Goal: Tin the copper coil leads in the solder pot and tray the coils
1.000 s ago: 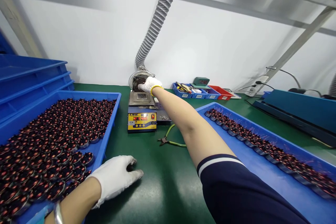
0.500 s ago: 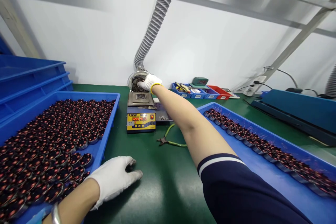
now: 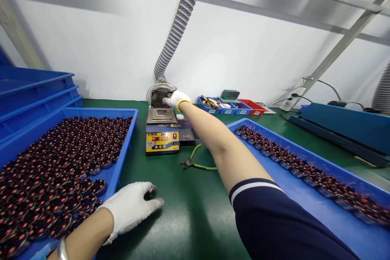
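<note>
My right hand (image 3: pixel 178 100), in a white knit glove, reaches far forward and grips the right edge of a small black fan (image 3: pixel 159 98) with a round wire grille. Its fingertips are partly hidden against the fan. Right below stands a heated solder pot (image 3: pixel 162 142) with a yellow front, red digits and a metal top holding a small square bath (image 3: pixel 161 112). My left hand (image 3: pixel 132 207), also gloved, hovers low over the green table with thumb and fingers apart and nothing between them. Green-handled cutters (image 3: pixel 195 164) lie between my arms.
A blue tray (image 3: pixel 123 162) crowded with round black-and-copper parts is on the left, beside stacked blue trays (image 3: pixel 36 89). On the right, another blue tray (image 3: pixel 274 187) holds rows of similar parts. Small bins (image 3: pixel 234 109) and a ribbed duct (image 3: pixel 179 20) are at the back.
The fan now faces more squarely forward, and my right hand has shifted slightly right along with its edge. My left hand keeps its open pose. The view has moved a little.
</note>
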{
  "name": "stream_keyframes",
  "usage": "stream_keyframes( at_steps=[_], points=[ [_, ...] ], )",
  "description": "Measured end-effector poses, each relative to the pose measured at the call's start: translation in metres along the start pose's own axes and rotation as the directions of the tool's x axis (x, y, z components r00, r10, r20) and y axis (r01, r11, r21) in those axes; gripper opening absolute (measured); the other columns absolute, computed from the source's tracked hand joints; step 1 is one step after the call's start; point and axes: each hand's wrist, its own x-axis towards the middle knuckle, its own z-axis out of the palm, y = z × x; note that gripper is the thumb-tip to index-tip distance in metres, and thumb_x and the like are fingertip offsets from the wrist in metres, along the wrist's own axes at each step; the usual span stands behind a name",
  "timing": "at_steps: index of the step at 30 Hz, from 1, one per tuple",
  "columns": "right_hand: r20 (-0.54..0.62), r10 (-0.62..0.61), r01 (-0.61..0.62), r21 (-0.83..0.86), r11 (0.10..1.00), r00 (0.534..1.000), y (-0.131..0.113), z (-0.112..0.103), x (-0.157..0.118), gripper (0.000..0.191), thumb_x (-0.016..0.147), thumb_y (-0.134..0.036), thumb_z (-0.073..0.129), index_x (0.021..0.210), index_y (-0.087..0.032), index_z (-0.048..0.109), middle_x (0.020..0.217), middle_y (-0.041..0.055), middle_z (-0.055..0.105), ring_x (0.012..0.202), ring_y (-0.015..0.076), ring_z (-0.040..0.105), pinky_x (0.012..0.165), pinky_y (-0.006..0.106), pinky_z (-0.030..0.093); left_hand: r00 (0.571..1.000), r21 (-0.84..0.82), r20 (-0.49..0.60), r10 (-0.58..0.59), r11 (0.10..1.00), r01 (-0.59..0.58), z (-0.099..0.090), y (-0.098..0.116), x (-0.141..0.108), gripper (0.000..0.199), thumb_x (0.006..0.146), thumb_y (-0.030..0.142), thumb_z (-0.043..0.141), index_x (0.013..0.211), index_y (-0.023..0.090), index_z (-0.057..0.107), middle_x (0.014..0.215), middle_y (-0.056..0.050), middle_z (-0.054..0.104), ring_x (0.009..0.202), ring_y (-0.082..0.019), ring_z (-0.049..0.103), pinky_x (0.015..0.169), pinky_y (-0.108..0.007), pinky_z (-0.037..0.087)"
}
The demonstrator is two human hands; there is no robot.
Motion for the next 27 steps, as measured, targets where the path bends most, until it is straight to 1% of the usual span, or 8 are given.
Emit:
stream_keyframes(
  at_steps=[9, 14, 17, 20, 22, 24, 26, 27],
  points=[
    [0.022, -0.007, 0.007, 0.017, 1.000, 1.000, 0.003, 0.005, 0.004, 0.061, 0.074, -0.050, 0.053, 0.123, -0.012, 0.054, 0.115, 0.0166, 0.060, 0.107, 0.0270, 0.058, 0.081, 0.032, 0.046, 1.000, 0.007, 0.014, -0.006, 1.000, 0.006, 0.000, 0.003, 0.000, 0.054, 0.065, 0.057, 0.057, 0.105, 0.023, 0.066, 0.098, -0.007, 0.071, 0.085, -0.024, 0.066, 0.080, -0.031, 0.047],
    [0.002, -0.022, 0.022, 0.037, 0.999, 1.000, 0.003, 0.003, 0.002, 0.060, 0.074, -0.050, 0.054, 0.120, -0.013, 0.057, 0.116, 0.0160, 0.060, 0.105, 0.0263, 0.058, 0.082, 0.031, 0.045, 1.000, 0.015, 0.018, -0.006, 1.000, 0.006, 0.000, 0.003, 0.000, 0.053, 0.066, 0.057, 0.057, 0.105, 0.023, 0.066, 0.097, -0.006, 0.071, 0.085, -0.024, 0.066, 0.081, -0.031, 0.046],
    [-0.028, -0.031, 0.033, 0.056, 0.998, 0.999, 0.004, -0.004, -0.002, 0.057, 0.073, -0.049, 0.054, 0.116, -0.012, 0.059, 0.110, 0.0156, 0.062, 0.103, 0.0253, 0.059, 0.082, 0.029, 0.045, 1.000, 0.022, 0.027, -0.012, 1.000, 0.012, -0.001, 0.003, 0.000, 0.052, 0.067, 0.056, 0.056, 0.105, 0.023, 0.066, 0.096, -0.006, 0.071, 0.086, -0.024, 0.066, 0.082, -0.031, 0.046],
    [-0.051, -0.047, 0.051, 0.085, 0.995, 0.998, 0.009, -0.014, -0.006, 0.051, 0.075, -0.050, 0.052, 0.108, -0.012, 0.063, 0.094, 0.0125, 0.067, 0.093, 0.0225, 0.062, 0.077, 0.025, 0.045, 0.999, 0.033, 0.031, -0.006, 0.999, 0.004, -0.002, 0.004, 0.000, 0.052, 0.068, 0.056, 0.055, 0.105, 0.023, 0.066, 0.096, -0.006, 0.071, 0.090, -0.025, 0.065, 0.083, -0.031, 0.045],
    [-0.052, -0.050, 0.058, 0.162, 0.985, 0.997, 0.015, -0.020, -0.010, 0.046, 0.078, -0.050, 0.049, 0.096, -0.011, 0.066, 0.076, 0.0086, 0.066, 0.077, 0.0187, 0.063, 0.069, 0.023, 0.045, 0.999, 0.041, 0.034, -0.002, 0.999, 0.000, -0.002, 0.005, 0.000, 0.052, 0.068, 0.057, 0.054, 0.105, 0.023, 0.066, 0.097, -0.007, 0.071, 0.092, -0.025, 0.064, 0.084, -0.032, 0.045],
    [-0.029, -0.045, 0.051, 0.307, 0.950, 0.999, 0.023, -0.025, -0.016, 0.043, 0.078, -0.050, 0.049, 0.082, -0.011, 0.066, 0.062, 0.0049, 0.060, 0.060, 0.0140, 0.058, 0.059, 0.022, 0.043, 0.999, 0.036, 0.033, 0.004, 0.999, -0.005, -0.003, 0.006, 0.000, 0.052, 0.068, 0.056, 0.054, 0.105, 0.022, 0.066, 0.097, -0.007, 0.071, 0.093, -0.025, 0.064, 0.084, -0.031, 0.045],
    [0.008, -0.046, 0.036, 0.486, 0.873, 0.999, 0.031, -0.028, -0.025, 0.040, 0.077, -0.050, 0.052, 0.075, -0.012, 0.063, 0.056, 0.0025, 0.055, 0.049, 0.0102, 0.051, 0.051, 0.021, 0.041, 0.999, 0.025, 0.034, 0.007, 1.000, -0.008, -0.002, 0.006, 0.000, 0.051, 0.067, 0.055, 0.056, 0.103, 0.021, 0.067, 0.095, -0.007, 0.071, 0.091, -0.025, 0.064, 0.082, -0.031, 0.046],
    [0.027, -0.060, 0.034, 0.576, 0.817, 0.998, 0.036, -0.029, -0.031, 0.037, 0.076, -0.049, 0.054, 0.073, -0.013, 0.061, 0.055, 0.0014, 0.053, 0.046, 0.0088, 0.047, 0.047, 0.020, 0.039, 0.999, 0.020, 0.032, 0.010, 1.000, -0.010, -0.002, 0.005, 0.000, 0.051, 0.066, 0.056, 0.056, 0.102, 0.021, 0.067, 0.094, -0.007, 0.071, 0.090, -0.025, 0.065, 0.080, -0.031, 0.047]
  ],
)
